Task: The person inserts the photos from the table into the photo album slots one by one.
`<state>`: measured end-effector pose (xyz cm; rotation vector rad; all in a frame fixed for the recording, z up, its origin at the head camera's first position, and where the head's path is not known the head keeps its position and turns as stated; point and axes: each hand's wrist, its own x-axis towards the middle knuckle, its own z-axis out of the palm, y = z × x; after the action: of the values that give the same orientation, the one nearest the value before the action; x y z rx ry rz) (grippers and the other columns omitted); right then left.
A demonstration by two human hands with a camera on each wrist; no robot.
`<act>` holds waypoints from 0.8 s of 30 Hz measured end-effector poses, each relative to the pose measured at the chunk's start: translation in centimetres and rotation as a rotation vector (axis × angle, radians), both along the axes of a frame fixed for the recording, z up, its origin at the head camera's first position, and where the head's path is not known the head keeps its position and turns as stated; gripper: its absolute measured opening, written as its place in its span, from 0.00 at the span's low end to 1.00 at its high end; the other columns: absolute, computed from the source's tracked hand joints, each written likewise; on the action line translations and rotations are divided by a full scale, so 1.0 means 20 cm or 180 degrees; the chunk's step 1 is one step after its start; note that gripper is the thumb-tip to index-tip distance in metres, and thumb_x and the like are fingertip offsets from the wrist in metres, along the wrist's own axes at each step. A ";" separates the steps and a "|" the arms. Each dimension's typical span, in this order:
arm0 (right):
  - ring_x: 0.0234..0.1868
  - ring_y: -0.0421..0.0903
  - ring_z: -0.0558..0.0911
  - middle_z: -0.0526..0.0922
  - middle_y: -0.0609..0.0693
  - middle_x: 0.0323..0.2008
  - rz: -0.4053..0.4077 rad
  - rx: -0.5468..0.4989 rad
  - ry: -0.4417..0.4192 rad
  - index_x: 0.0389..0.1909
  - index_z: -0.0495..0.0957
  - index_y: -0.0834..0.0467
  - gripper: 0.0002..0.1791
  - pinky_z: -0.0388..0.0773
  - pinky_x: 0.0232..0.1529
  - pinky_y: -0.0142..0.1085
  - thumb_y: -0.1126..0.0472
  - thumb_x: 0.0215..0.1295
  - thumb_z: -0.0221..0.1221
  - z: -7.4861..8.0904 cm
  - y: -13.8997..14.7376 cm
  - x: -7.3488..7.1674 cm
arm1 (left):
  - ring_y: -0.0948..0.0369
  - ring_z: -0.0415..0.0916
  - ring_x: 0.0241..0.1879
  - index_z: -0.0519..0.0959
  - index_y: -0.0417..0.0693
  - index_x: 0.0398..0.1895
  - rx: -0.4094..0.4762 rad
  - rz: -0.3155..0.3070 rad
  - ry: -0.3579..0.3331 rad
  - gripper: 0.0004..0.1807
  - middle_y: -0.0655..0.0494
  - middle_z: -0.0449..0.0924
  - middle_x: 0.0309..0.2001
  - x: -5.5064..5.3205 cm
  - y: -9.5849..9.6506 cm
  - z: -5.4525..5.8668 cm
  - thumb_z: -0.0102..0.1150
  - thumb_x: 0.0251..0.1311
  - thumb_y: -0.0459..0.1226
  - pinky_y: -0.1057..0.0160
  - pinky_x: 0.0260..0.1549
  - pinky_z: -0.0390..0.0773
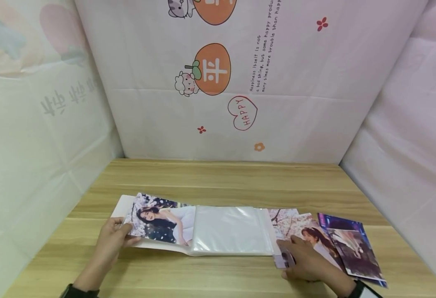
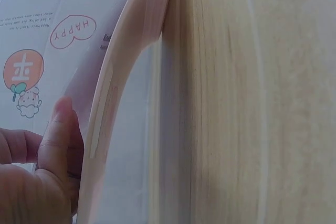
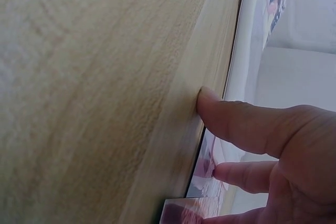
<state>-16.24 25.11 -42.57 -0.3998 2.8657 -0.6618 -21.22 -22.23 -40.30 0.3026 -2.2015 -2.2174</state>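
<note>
1. Currently the left hand (image 1: 112, 236) grasps the open album (image 1: 124, 204) at its nine o'clock edge, thumb above, fingers beneath.
2. The album lies on the table (image 1: 240, 182), a portrait (image 1: 165, 219) on its nine o'clock side, a clear sleeve (image 1: 229, 231) towards three.
3. Between three and four o'clock, the right hand (image 1: 307, 258) rests unclenched fingers on blossom photos (image 1: 286, 221).
4. Dark prints (image 1: 357, 248) lie farther out, towards three.

Glossy clear plastic album pgs (image 1: 232, 231) on smooth wood-grain tbl (image 1: 232, 182)
</note>
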 end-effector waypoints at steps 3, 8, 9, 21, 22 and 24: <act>0.49 0.70 0.67 0.69 0.66 0.50 -0.0002 -0.0004 -0.0016 0.56 0.73 0.62 0.43 0.70 0.39 0.58 0.53 0.35 0.75 0.00 0.00 0.00 | 0.61 0.77 0.27 0.55 0.26 0.51 0.0001 0.0041 -0.0049 0.15 0.41 0.69 0.39 0.01 -0.01 0.00 0.41 0.63 0.25 0.62 0.33 0.80; 0.48 0.70 0.67 0.69 0.66 0.49 0.0029 -0.0021 0.0007 0.56 0.73 0.63 0.43 0.70 0.39 0.59 0.53 0.35 0.74 0.00 0.00 0.00 | 0.61 0.77 0.26 0.55 0.26 0.51 0.0031 0.0067 -0.0053 0.16 0.42 0.69 0.38 0.01 -0.01 -0.01 0.41 0.63 0.25 0.62 0.32 0.80; 0.47 0.69 0.68 0.70 0.66 0.48 0.0035 -0.0020 0.0023 0.56 0.73 0.63 0.43 0.70 0.38 0.58 0.53 0.34 0.75 0.00 0.00 0.00 | 0.61 0.77 0.26 0.55 0.26 0.51 0.0035 0.0059 -0.0048 0.16 0.42 0.69 0.37 0.01 0.00 -0.01 0.42 0.62 0.25 0.62 0.32 0.80; 0.46 0.67 0.69 0.71 0.63 0.47 0.0040 0.0004 0.0049 0.56 0.73 0.63 0.42 0.70 0.38 0.58 0.53 0.34 0.75 0.00 0.00 0.00 | 0.60 0.79 0.24 0.56 0.26 0.50 0.0011 0.0015 -0.0033 0.15 0.45 0.73 0.34 0.02 0.03 -0.01 0.43 0.62 0.24 0.61 0.30 0.80; 0.46 0.67 0.69 0.71 0.64 0.47 0.0033 0.0003 0.0039 0.56 0.73 0.63 0.43 0.70 0.38 0.58 0.53 0.34 0.75 0.00 0.00 0.00 | 0.60 0.79 0.24 0.56 0.26 0.49 0.0010 0.0012 -0.0032 0.15 0.45 0.73 0.33 0.03 0.03 -0.02 0.43 0.62 0.24 0.61 0.30 0.80; 0.46 0.67 0.69 0.71 0.64 0.48 0.0024 0.0005 0.0020 0.56 0.73 0.62 0.43 0.70 0.39 0.58 0.53 0.34 0.75 0.00 0.00 0.00 | 0.60 0.79 0.24 0.56 0.26 0.49 0.0009 0.0003 -0.0015 0.15 0.46 0.74 0.32 0.03 0.03 -0.02 0.43 0.62 0.24 0.61 0.30 0.80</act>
<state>-16.26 25.10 -42.55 -0.4130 2.8690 -0.6581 -20.70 -21.72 -40.67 0.3091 -2.2004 -2.2219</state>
